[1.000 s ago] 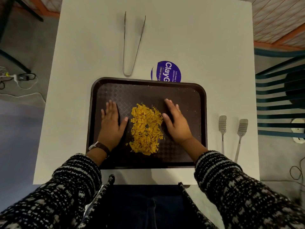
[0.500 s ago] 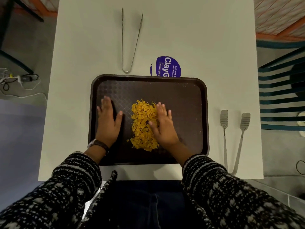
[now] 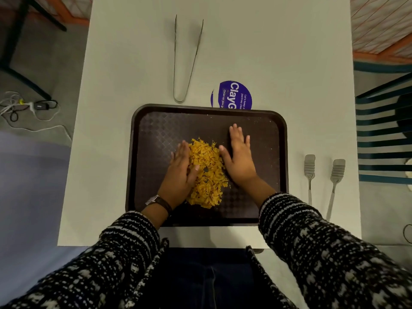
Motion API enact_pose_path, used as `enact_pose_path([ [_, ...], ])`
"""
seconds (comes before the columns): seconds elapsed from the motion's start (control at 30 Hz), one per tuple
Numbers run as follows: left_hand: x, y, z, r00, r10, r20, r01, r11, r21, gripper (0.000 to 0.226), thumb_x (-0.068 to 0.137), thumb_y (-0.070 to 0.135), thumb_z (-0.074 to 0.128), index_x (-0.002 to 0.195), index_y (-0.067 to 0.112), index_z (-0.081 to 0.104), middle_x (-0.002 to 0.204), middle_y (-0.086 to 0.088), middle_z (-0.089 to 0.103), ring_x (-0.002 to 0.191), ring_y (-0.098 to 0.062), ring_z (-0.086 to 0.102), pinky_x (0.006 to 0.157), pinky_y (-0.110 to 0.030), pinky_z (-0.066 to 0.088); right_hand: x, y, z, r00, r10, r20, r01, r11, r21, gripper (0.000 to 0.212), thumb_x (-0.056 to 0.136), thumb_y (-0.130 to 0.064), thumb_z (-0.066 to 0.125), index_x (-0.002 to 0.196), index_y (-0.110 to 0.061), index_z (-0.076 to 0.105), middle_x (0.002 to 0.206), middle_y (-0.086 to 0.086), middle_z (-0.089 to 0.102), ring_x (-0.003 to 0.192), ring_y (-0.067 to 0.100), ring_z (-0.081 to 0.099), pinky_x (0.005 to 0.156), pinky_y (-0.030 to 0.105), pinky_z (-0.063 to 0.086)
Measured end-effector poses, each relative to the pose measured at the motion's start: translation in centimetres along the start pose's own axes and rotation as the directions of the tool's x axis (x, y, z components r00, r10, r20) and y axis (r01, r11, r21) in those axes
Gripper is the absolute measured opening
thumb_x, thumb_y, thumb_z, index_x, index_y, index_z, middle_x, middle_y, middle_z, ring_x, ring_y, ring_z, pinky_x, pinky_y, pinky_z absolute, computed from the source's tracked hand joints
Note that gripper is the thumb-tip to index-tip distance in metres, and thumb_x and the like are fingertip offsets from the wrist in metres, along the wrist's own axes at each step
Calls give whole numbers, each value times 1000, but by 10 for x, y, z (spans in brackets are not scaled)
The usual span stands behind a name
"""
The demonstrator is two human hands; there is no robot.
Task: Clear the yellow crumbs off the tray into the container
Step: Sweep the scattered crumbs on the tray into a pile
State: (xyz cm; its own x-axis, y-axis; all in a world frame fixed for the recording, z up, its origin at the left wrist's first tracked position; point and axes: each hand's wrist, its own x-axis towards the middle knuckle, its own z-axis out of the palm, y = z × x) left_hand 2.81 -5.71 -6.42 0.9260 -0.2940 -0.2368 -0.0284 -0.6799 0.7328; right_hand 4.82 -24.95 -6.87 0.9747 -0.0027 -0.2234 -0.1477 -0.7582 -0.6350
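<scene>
yellow crumbs (image 3: 206, 172) on tray (image 3: 156, 130) | left grip (image 3: 180, 172) flat, touching; right grip (image 3: 239, 159) flat, touching

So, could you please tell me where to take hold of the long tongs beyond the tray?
Probably from above, just past the closed bend of the tongs, nearest the tray, where its arms lie close together; the far tips splay apart.

A white square table (image 3: 256, 52) stands on a grey carpeted floor (image 3: 58, 70). At the left are black metal furniture legs (image 3: 21, 73) and tangled white and black cables (image 3: 33, 107). A teal slatted chair (image 3: 382, 139) sits at the right, below pale orange-lined flooring (image 3: 379, 23).
</scene>
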Motion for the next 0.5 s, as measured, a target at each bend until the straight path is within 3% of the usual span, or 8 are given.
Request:
enact_pose_path([
  [0.1,10,-10,-17,994,-18,-103,21,999,27,68,94,39,30,148,7,2,157,-10,3,142,-9,-7,110,-13,-18,-11,-16,10,986,-132,103,125,990,69,67,96,-42,38,150,-10,15,157,6,16,145,9,1,118,33,-3],
  [0.17,19,-21,-29,986,-59,-159,73,994,85,67,96,36,33,147,4,3,157,-13,2,143,-14,-7,114,-24,-13,-16,-22,13,975,-150,166,119,976,182,63,95,-42,40,149,-15,21,153,-2,23,138,-5,0,116,29,5],
  [0.3,33,-39,-46,962,-191,-196,230,953,198,70,97,33,38,146,-1,1,156,-19,-2,145,-27,-8,117,-36,-8,-6,-25,3,985,-127,116,92,960,264,55,96,-35,43,146,-15,32,150,6,36,139,5,17,117,30,14],
  [0.37,33,-41,-45,964,-200,-176,242,935,260,71,97,36,37,146,-1,2,156,-21,-2,144,-30,-7,117,-37,-8,9,-24,-3,985,-149,84,129,969,209,55,97,-34,42,145,-10,32,150,8,36,139,8,19,119,30,10],
  [0.5,30,-36,-34,963,-221,-152,259,910,322,72,96,40,36,147,0,3,155,-22,-3,144,-32,-8,116,-39,-8,36,-19,-7,963,-215,164,212,977,37,61,97,-39,38,147,-8,27,155,10,27,146,19,14,120,37,3],
])
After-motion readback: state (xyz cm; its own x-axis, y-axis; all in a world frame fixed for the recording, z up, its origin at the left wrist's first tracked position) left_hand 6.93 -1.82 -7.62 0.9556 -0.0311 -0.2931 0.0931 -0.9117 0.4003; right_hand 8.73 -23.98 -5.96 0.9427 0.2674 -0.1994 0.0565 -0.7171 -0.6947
